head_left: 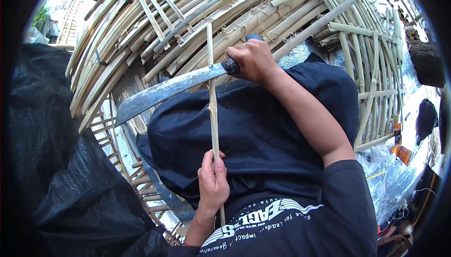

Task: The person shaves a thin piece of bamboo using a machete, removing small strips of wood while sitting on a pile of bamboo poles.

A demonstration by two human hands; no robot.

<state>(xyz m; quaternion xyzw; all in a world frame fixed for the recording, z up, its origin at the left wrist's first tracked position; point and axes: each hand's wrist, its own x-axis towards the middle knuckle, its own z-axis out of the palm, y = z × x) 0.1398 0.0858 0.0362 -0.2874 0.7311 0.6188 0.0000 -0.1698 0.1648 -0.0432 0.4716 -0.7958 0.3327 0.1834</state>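
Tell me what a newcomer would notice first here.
Probably the long, curved grey metal machete in the right hand, crossing a thin, pale bamboo strip at centre. The left hand grips that strip lower down. Long, pale split-bamboo pieces fill the top.

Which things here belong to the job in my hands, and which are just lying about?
In use:
machete, in right hand
stick, in left hand

Apparently just about:
black sheet
bottle
bamboo pile, though possibly stock
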